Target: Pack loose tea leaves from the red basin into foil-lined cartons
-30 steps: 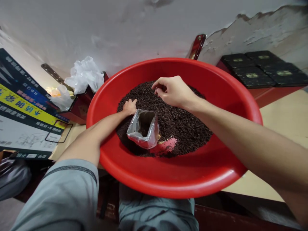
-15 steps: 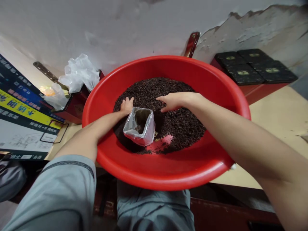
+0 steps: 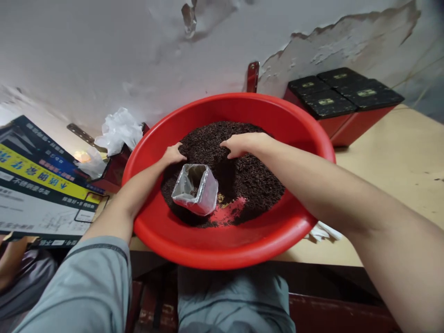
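A wide red plastic basin holds a heap of dark, thin bits that look like loose tea leaves. On the heap's near left side stands a silvery foil-lined, open-topped square bag, slightly tilted, with some dark leaves inside. My left hand rests at the heap's left edge, just beyond the bag, its fingers stretched out and partly hidden. Over the middle of the heap, my right hand reaches in from the right with thumb and fingers apart. Neither hand holds anything that I can see.
Black-lidded red tins stand together at the right on the pale table. White tissue lies by the basin's right rim. To the left are a dark box with plastic bags and a printed carton. Another person's arm shows lower left.
The view has shifted, and the basin sits a little further left in it. My left hand has drawn slightly away from the bag and turned. My right hand stays over the heap.
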`<state>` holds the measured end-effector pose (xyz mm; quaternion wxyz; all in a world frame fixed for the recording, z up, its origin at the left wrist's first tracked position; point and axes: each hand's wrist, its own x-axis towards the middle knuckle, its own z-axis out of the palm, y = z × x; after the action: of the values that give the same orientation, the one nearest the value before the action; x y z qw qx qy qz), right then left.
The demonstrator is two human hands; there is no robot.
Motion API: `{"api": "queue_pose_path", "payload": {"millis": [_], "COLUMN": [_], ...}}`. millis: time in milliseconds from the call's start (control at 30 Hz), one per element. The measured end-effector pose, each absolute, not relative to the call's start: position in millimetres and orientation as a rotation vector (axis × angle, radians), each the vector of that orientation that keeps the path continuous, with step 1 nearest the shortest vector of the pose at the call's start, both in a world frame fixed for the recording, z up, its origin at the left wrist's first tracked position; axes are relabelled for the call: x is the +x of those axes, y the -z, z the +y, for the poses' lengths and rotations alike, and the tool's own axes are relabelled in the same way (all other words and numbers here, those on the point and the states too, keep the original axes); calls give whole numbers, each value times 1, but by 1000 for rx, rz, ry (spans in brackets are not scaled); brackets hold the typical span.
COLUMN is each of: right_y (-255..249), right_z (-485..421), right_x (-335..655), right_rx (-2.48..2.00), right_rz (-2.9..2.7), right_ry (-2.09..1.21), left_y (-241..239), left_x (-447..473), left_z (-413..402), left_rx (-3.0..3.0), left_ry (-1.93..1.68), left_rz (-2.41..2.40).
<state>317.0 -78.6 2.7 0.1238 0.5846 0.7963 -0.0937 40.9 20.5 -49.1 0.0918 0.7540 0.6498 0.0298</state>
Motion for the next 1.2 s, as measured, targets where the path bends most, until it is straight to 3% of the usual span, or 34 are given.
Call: {"api": "queue_pose_path", "payload": {"millis": [300, 533, 767, 933, 1200], "right_y": [10, 17, 15, 25, 33], "right_z": [-68, -65, -65, -56, -42], "right_x": [317, 316, 317, 319, 322], "right_rx": [1711, 1670, 1750, 1791, 1878], "right_rz": [2399, 2381, 2368, 2418, 2452], "right_ry": [298, 208, 294, 337, 319], "left_y": [7, 1, -6, 8, 14], "left_x": [27, 21, 63, 68, 50], "left_z": [11, 3, -86, -135, -137], "left_rx": [2232, 1909, 1490, 1764, 2054], "left_ry": [-373, -876, -1347, -1205, -1023], "left_rz": [1910, 1651, 1155, 1202, 1195]}}
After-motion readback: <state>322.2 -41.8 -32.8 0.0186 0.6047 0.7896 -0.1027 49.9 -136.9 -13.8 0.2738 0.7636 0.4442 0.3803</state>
